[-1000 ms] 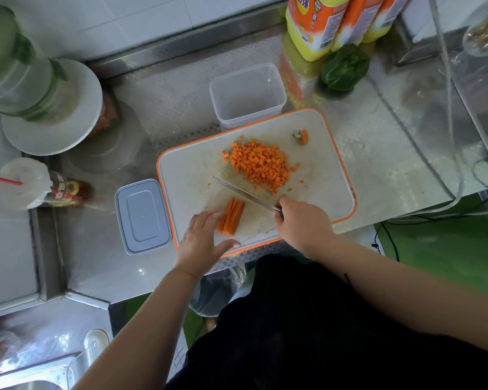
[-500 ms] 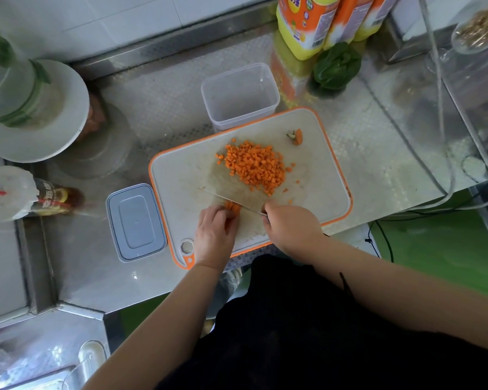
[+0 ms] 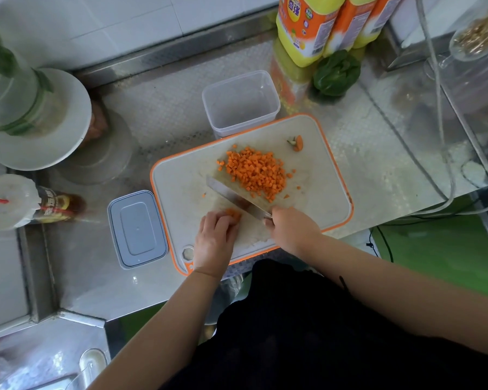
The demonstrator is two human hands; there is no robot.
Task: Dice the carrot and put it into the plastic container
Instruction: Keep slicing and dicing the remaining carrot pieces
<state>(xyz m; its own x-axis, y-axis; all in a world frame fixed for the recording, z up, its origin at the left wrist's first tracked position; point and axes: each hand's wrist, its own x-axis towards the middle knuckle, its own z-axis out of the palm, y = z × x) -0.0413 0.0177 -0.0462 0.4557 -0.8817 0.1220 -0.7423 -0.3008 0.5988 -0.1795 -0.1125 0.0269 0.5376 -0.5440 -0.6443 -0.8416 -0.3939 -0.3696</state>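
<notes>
Knife [image 3: 238,199] blade lifting off the board since half a second ago, right hand [image 3: 292,228] gripping its handle, left hand [image 3: 216,235] curling over the last carrot sticks [image 3: 233,213] on the cutting board [image 3: 316,198]; dicing nearly finishing, diced carrot pile [image 3: 255,173] waiting beside the empty plastic container [image 3: 241,102], next cuts needing fingertips tucked.

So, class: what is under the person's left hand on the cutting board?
The left hand holds down the carrot sticks on the cutting board; only their orange ends show beside the knife. The rest is covered by the fingers.
</notes>
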